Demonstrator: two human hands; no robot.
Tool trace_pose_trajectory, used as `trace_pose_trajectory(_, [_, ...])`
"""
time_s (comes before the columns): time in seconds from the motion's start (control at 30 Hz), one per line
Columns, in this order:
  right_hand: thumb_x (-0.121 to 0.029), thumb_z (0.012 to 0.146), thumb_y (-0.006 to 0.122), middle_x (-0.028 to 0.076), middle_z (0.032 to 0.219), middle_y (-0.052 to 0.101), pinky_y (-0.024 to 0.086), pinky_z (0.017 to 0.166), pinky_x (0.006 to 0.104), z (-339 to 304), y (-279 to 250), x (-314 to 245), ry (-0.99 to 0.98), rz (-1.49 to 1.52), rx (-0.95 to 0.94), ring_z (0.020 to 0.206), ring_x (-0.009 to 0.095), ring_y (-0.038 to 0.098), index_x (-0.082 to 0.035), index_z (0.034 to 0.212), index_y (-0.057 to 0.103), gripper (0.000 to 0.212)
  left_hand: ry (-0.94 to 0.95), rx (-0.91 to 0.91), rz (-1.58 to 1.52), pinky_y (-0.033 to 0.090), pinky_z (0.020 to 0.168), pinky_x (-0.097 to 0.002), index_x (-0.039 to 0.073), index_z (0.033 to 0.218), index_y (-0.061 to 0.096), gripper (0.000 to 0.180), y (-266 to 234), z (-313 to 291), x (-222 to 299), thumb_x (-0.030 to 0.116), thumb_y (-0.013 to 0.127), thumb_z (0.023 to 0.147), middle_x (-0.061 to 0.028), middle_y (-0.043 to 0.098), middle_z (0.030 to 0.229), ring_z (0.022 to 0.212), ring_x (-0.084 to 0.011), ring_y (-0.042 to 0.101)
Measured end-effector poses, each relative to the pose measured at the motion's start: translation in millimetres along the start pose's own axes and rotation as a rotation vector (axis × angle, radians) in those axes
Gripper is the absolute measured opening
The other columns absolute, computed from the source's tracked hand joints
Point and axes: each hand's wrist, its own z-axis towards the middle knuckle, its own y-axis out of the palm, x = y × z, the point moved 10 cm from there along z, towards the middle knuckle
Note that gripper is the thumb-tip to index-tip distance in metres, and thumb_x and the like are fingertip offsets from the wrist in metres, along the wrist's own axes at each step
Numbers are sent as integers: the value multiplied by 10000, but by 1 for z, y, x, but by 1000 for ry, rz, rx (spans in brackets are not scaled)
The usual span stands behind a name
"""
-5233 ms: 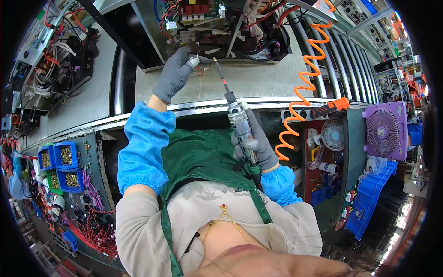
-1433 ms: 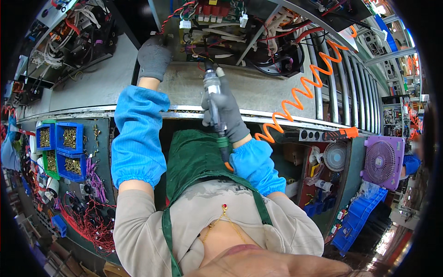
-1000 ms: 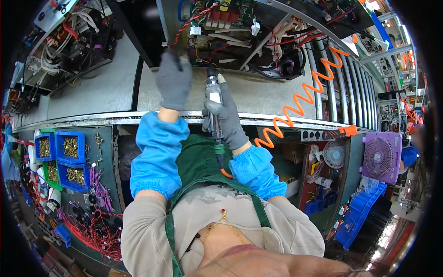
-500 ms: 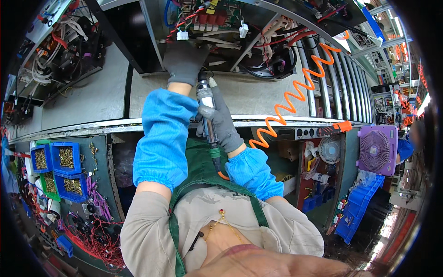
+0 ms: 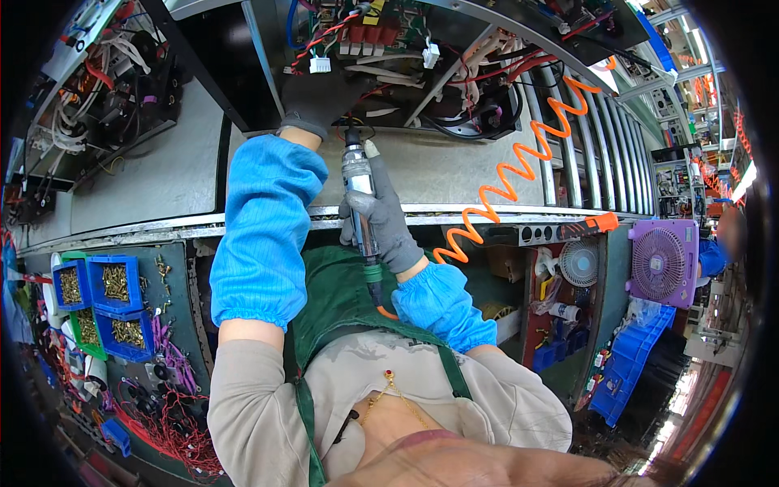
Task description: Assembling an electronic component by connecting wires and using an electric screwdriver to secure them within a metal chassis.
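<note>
While the work inside the open metal cabinet (image 5: pixel 260 63) appears to be under way, it does not look finished: two white plugs, one (image 5: pixel 320 64) ahead of the left grip (image 5: pixel 315 101) and the other (image 5: pixel 431 55) farther off to its right, hang with no visible mating part, and loose wires show near the driver's nose. No finished fastening can be made out, and how much is left cannot be judged closely, because the spot being worked on is dark and partly covered by the left glove. The power driver (image 5: pixel 358 180) lies within the right grip (image 5: pixel 384 225), gloved fingers wrapped around its barrel, its nose pointing away from the person toward the cabinet's near edge; the bit's end cannot be made out. Ahead and to the left of that grip, the left grip reaches inside the cabinet, its fingers in shadow, so whether it is closed on anything cannot be told. Under and ahead of the right grip runs the metal surface (image 5: pixel 454 174); to its right hangs a coiled orange hose (image 5: pixel 527 154), and well to its left sit blue trays (image 5: pixel 120 308) of brass-coloured screws.
</note>
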Motion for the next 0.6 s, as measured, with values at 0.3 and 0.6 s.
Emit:
trace_pose_trajectory(0.3, [-156, 776, 615, 74, 838, 538, 504, 438, 282, 1, 0, -2, -17, 6, 13, 505, 157, 553, -264, 1485, 154, 853, 73, 197, 86, 514, 534, -407, 94, 798, 678, 444, -3, -1, 4, 516, 539, 821, -109, 641, 754, 663, -297, 640])
trace_pose_trajectory(0.6, [-203, 757, 617, 124, 824, 540, 526, 447, 332, 4, -1, -4, -40, 8, 17, 598, 185, 587, -250, 1486, 140, 872, -17, 389, -144, 497, 533, -425, 119, 837, 658, 231, 7, -63, -33, 340, 591, 830, -123, 634, 701, 629, -318, 624])
